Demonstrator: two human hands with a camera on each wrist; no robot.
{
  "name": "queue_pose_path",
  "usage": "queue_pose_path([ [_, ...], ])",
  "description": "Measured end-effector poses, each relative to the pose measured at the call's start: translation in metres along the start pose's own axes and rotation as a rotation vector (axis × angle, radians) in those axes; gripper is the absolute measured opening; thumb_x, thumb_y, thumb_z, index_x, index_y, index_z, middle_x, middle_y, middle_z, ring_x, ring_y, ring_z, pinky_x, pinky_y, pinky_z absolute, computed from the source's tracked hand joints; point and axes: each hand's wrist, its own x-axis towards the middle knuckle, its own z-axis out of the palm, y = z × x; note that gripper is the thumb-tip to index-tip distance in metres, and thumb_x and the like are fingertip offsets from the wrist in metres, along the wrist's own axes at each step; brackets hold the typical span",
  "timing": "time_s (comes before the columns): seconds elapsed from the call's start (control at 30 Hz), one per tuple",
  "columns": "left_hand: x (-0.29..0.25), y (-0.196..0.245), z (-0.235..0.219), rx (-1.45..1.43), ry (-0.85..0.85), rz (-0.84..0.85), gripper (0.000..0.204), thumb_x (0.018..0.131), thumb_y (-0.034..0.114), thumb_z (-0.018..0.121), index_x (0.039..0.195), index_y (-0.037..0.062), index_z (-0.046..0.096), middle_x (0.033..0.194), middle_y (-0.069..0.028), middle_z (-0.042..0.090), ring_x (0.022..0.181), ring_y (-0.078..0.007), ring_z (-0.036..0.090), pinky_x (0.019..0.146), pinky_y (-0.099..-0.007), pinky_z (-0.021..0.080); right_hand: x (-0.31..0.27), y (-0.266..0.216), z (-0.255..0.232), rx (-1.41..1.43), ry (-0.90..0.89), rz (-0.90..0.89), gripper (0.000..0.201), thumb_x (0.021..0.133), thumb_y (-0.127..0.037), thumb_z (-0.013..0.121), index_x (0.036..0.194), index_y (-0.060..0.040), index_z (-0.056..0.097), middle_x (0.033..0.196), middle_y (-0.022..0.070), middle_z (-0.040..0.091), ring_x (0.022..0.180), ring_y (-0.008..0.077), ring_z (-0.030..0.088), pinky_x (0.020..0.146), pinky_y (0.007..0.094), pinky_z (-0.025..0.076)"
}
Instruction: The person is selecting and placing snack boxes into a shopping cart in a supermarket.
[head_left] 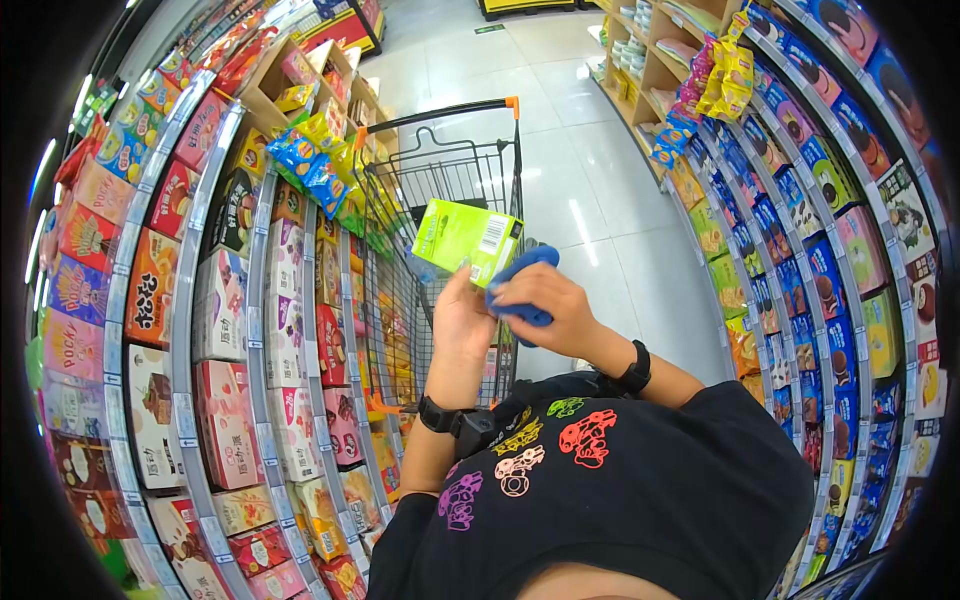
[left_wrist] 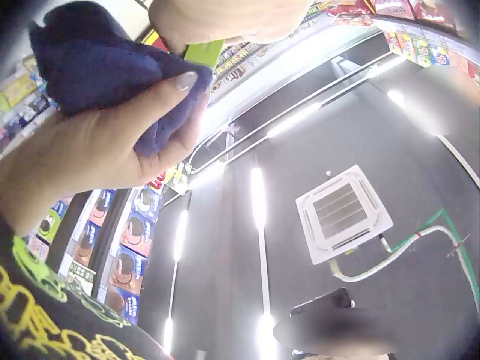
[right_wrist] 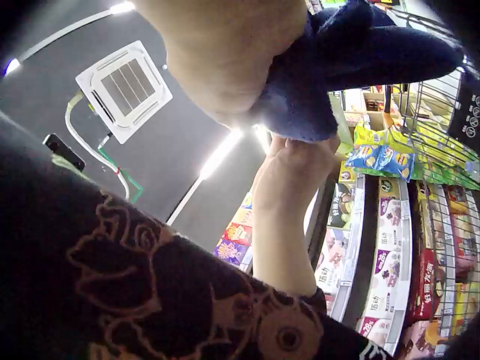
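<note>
My left hand [head_left: 462, 318] grips the lower end of a bright green box [head_left: 465, 238] with a barcode on one face. A folded dark blue cloth [head_left: 522, 282] is in my right hand [head_left: 552, 303], right at the lower corner of the box. In the left wrist view, the thumb of the right hand [left_wrist: 112, 139] lies over the blue cloth [left_wrist: 105, 64], and only a sliver of the green box [left_wrist: 204, 52] shows under the left hand [left_wrist: 225, 19]. The cloth [right_wrist: 300, 97] overlaps the left hand [right_wrist: 289, 176] in the right wrist view and hides most of the box.
A wire shopping cart [head_left: 440, 117] with orange-cornered handle stands just beyond the hands. Shelves of boxed snacks [head_left: 230, 305] line the left, with hanging chip bags [head_left: 322, 180] close to the cart. Cookie shelves [head_left: 820, 270] line the right. Tiled floor [head_left: 590, 200] runs between them.
</note>
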Motion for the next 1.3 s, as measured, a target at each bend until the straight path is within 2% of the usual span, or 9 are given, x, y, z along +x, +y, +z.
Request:
queue_pose_path([
  [0.13, 0.004, 0.003, -0.006, 0.076, -0.011, 0.143, 0.038, 0.09, 0.013, 0.047, 0.127, 0.0056, 0.042, 0.122, -0.0115, 0.054, 0.112, -0.0249, 0.052, 0.094, -0.0406, 0.042, -0.007, 0.007, -0.005, 0.185, -0.113, 0.15, 0.023, 0.068, -0.002, 0.071, 0.091, -0.0054, 0.066, 0.092, 0.0065, 0.066, 0.086, 0.0203, 0.063, 0.077, 0.0316, 0.049],
  [0.27, -0.004, 0.014, -0.001, 0.093, -0.085, 0.276, 0.046, 0.087, 0.012, 0.048, 0.132, 0.013, 0.038, 0.131, -0.0085, 0.047, 0.119, -0.0276, 0.047, 0.095, -0.0455, 0.04, -0.007, 0.015, -0.022, 0.417, 0.078, 0.406, 0.018, 0.074, 0.0, 0.067, 0.092, -0.0008, 0.063, 0.097, 0.0114, 0.067, 0.091, 0.0164, 0.063, 0.083, 0.0295, 0.049],
  [0.37, -0.01, 0.021, -0.008, -0.007, -0.157, 0.234, 0.049, 0.088, 0.009, 0.047, 0.135, 0.012, 0.033, 0.134, -0.0094, 0.043, 0.124, -0.0271, 0.042, 0.1, -0.0459, 0.036, -0.001, 0.021, -0.036, 0.566, 0.301, 0.589, 0.017, 0.075, 0.002, 0.065, 0.092, -0.0007, 0.062, 0.097, 0.0109, 0.066, 0.092, 0.0175, 0.063, 0.083, 0.0304, 0.049],
  [0.57, -0.01, -0.002, -0.006, 0.113, -0.155, 0.131, 0.041, 0.092, 0.012, 0.044, 0.132, 0.0041, 0.036, 0.129, -0.0114, 0.048, 0.119, -0.0256, 0.048, 0.1, -0.041, 0.038, 0.008, 0.021, -0.039, 0.318, 0.092, 0.346, 0.019, 0.076, 0.003, 0.064, 0.094, 0.0003, 0.059, 0.098, 0.0108, 0.066, 0.091, 0.0155, 0.063, 0.083, 0.0272, 0.049],
  [0.77, -0.016, -0.013, -0.014, 0.57, -0.212, -0.043, 0.045, 0.087, 0.002, 0.054, 0.13, 0.0018, 0.039, 0.125, -0.0094, 0.052, 0.115, -0.0194, 0.051, 0.097, -0.0335, 0.04, 0.015, 0.031, -0.045, 0.244, 0.352, 0.47, 0.02, 0.075, 0.0, 0.066, 0.094, -0.0003, 0.06, 0.094, 0.0106, 0.068, 0.089, 0.0146, 0.064, 0.079, 0.0262, 0.049],
  [0.83, -0.013, -0.015, -0.016, 0.617, -0.244, -0.018, 0.047, 0.086, 0.0, 0.056, 0.13, 0.0013, 0.039, 0.123, -0.009, 0.053, 0.114, -0.0176, 0.05, 0.096, -0.0318, 0.04, 0.019, 0.03, -0.049, 0.236, 0.388, 0.426, 0.022, 0.074, 0.0, 0.066, 0.095, -0.001, 0.06, 0.093, 0.01, 0.068, 0.089, 0.0147, 0.065, 0.079, 0.0262, 0.049],
  [0.97, -0.011, -0.014, -0.014, 0.681, -0.23, 0.122, 0.044, 0.085, -0.003, 0.054, 0.127, 0.0007, 0.041, 0.121, -0.0096, 0.054, 0.114, -0.0177, 0.051, 0.095, -0.0315, 0.04, 0.018, 0.018, -0.049, 0.046, 0.234, 0.329, 0.026, 0.072, 0.0, 0.067, 0.097, -0.0019, 0.06, 0.094, 0.01, 0.068, 0.088, 0.0152, 0.066, 0.08, 0.026, 0.049],
  [1.07, -0.009, -0.007, -0.019, 0.765, -0.186, 0.218, 0.044, 0.083, -0.007, 0.053, 0.125, 0.0002, 0.042, 0.119, -0.0103, 0.055, 0.112, -0.0181, 0.052, 0.094, -0.0314, 0.041, 0.016, 0.007, -0.045, 0.151, 0.134, 0.393, 0.03, 0.072, 0.001, 0.067, 0.101, -0.0021, 0.059, 0.095, 0.0107, 0.068, 0.09, 0.0164, 0.066, 0.081, 0.0267, 0.049],
  [1.3, -0.006, -0.007, -0.028, 1.26, 0.013, 0.498, 0.03, 0.076, -0.004, 0.062, 0.105, 0.0025, 0.058, 0.099, -0.0128, 0.065, 0.094, -0.0205, 0.063, 0.081, -0.0296, 0.048, 0.02, 0.005, -0.051, 0.269, 0.35, 0.451, 0.031, 0.074, 0.002, 0.065, 0.104, -0.0007, 0.056, 0.096, 0.0114, 0.068, 0.092, 0.0144, 0.064, 0.081, 0.027, 0.05],
])
